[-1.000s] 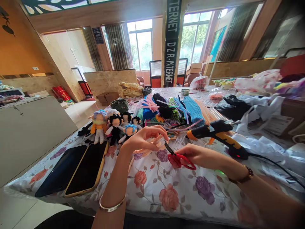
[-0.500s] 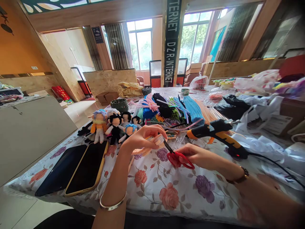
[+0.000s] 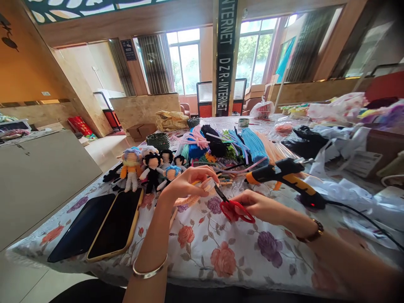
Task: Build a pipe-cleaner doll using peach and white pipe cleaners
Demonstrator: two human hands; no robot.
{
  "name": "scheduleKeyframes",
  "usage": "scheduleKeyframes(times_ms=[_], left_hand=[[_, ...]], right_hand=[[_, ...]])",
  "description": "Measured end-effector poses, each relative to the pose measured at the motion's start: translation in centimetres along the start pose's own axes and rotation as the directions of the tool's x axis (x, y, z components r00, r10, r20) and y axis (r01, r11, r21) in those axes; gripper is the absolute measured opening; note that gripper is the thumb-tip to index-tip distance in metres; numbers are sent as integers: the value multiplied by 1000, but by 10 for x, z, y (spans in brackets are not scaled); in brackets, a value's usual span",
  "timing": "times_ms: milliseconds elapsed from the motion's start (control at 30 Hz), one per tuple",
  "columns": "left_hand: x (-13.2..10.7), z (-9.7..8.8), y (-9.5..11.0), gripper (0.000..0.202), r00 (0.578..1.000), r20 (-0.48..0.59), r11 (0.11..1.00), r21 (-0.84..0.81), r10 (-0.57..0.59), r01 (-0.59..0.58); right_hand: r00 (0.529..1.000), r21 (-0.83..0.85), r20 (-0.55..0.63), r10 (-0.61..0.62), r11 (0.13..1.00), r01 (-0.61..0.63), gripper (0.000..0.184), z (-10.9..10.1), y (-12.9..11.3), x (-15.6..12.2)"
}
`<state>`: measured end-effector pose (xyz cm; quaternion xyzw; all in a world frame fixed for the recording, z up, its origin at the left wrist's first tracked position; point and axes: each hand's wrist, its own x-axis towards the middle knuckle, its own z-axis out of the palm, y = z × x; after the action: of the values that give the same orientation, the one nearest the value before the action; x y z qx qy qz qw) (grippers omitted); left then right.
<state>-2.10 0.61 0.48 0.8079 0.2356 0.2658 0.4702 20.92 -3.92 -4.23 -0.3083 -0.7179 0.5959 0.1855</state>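
My left hand [image 3: 191, 179], raised over the floral tablecloth, pinches a peach-coloured chenille doll piece [image 3: 189, 200]. Part of the piece hangs below the palm, and its upper end shows at the fingertips; the fingers hide the rest. My right hand [image 3: 254, 204] grips red-handled scissors [image 3: 235, 211] by the handles. Their dark blades point up and left, with the tips at or very close to the piece's upper end. I cannot tell whether the blades touch it. Several small chenille dolls [image 3: 152, 170] are grouped just left of my left hand.
A glue gun [image 3: 285, 176] with a lit red light and a trailing cord lies right of my right hand. Behind are bundles of chenille stems [image 3: 254, 145] and a dark woven basket [image 3: 158, 141]. A yellow-cased phone [image 3: 116, 225] and a dark tablet-like slab [image 3: 82, 227] lie left.
The view has shifted very slightly. Both hands, the chenille piece and the scissors keep nearly the same pose.
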Motion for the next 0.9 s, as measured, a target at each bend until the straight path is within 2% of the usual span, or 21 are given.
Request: scheduleKeyframes(times_ms=[400, 600, 900], left_hand=[[0, 1, 3, 30, 1000, -6, 1000, -7, -17, 16], [-1, -2, -5, 32, 1000, -11, 1000, -2, 4, -4], [-1, -2, -4, 28, 999, -16, 999, 16, 35, -35]], right_hand=[[1000, 10, -14, -7, 1000, 7, 37, 1, 3, 1], [996, 6, -72, 46, 999, -46, 24, 2, 3, 2], [998, -3, -60, 19, 1000, -19, 33, 2, 2, 2]])
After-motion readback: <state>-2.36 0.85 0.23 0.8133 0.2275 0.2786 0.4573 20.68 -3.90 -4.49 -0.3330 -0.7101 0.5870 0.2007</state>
